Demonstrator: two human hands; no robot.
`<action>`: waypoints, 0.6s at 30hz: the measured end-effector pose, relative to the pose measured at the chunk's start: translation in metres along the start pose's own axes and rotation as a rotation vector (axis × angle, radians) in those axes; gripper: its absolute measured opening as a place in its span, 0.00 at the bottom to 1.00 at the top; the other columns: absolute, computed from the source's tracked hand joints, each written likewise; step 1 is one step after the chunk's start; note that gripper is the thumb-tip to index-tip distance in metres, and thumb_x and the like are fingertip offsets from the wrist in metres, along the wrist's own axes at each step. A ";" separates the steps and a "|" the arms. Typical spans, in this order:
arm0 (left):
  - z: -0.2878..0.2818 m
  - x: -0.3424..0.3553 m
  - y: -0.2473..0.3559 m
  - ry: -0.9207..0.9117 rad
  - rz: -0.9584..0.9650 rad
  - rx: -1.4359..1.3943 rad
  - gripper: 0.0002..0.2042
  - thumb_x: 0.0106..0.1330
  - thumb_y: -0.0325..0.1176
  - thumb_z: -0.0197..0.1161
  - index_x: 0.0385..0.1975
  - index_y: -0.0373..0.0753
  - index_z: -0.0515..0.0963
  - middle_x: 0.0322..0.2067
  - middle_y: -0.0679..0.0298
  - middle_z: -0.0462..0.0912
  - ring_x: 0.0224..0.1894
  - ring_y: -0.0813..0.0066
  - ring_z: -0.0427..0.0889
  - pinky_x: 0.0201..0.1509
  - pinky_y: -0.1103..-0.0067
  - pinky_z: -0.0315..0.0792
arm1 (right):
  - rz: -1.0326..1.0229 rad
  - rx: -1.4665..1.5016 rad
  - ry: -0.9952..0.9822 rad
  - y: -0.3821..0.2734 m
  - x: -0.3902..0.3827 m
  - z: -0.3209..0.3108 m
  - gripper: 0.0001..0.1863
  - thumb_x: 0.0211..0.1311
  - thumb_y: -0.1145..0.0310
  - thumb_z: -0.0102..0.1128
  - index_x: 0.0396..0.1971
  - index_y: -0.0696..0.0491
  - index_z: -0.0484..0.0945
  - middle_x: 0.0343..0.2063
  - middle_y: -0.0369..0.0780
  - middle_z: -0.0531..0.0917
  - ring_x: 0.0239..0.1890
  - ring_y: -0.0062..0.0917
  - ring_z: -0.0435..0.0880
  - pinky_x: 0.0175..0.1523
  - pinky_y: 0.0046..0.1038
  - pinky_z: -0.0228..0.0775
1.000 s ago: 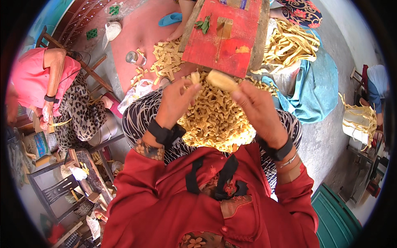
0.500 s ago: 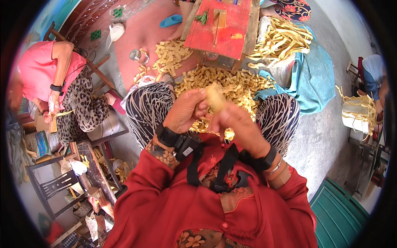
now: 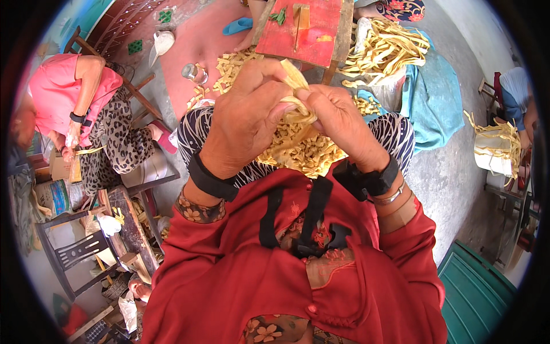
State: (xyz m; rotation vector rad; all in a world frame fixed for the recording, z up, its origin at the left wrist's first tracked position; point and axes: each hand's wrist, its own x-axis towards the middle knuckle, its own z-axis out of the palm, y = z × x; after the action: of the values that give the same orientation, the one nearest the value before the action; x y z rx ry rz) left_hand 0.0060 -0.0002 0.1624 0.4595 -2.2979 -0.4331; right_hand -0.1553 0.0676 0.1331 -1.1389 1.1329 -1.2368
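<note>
Raised over my lap, my left hand (image 3: 249, 112) and my right hand (image 3: 345, 123) are both closed on a pale yellow flat strip (image 3: 294, 74). The strip bends between my fingers: one end sticks up above my thumbs, and a looped part hangs below them. Its exact folds are partly hidden by my fingers. Below and behind the hands lies a heap of small folded yellow pieces (image 3: 306, 152), between my patterned trouser legs. More of these pieces (image 3: 234, 66) lie on the reddish floor to the far left of my hands.
Ahead stands a low red-topped wooden table (image 3: 275, 40). Long yellow strips (image 3: 392, 49) are piled at right, beside a teal cloth (image 3: 432, 100). A glass jar (image 3: 193, 73) stands at left. A person in pink (image 3: 63, 86) sits left, another person (image 3: 518, 97) at far right.
Both hands have come up and closer, spreading the yellow strip, which was bunched and blurred before, into a visible loop with one raised end. My left hand now covers part of the heap.
</note>
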 end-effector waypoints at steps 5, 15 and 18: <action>0.005 -0.008 -0.002 -0.048 -0.065 -0.165 0.04 0.57 0.26 0.59 0.31 0.36 0.75 0.31 0.59 0.76 0.29 0.62 0.77 0.33 0.75 0.71 | 0.186 -0.077 -0.238 -0.012 -0.002 -0.017 0.22 0.65 0.55 0.45 0.24 0.60 0.74 0.19 0.32 0.71 0.24 0.15 0.69 0.29 0.20 0.63; 0.019 -0.022 0.008 -0.146 -0.703 -1.466 0.14 0.64 0.31 0.57 0.48 0.36 0.69 0.34 0.66 0.77 0.33 0.82 0.75 0.36 0.85 0.70 | -0.178 -0.199 -0.088 -0.015 -0.027 -0.011 0.16 0.69 0.59 0.44 0.30 0.58 0.71 0.22 0.37 0.71 0.25 0.20 0.70 0.33 0.23 0.65; 0.021 -0.024 0.017 -0.188 -0.681 -1.346 0.17 0.64 0.33 0.58 0.51 0.35 0.68 0.40 0.64 0.77 0.38 0.79 0.78 0.42 0.83 0.73 | -0.126 -0.194 -0.041 0.008 -0.031 -0.015 0.16 0.69 0.60 0.42 0.31 0.58 0.72 0.22 0.37 0.72 0.25 0.19 0.70 0.33 0.23 0.65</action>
State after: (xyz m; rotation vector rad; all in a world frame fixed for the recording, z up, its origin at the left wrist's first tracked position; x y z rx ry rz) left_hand 0.0031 0.0284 0.1413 0.4520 -1.4233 -2.1743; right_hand -0.1697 0.0984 0.1239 -1.3936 1.1839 -1.2129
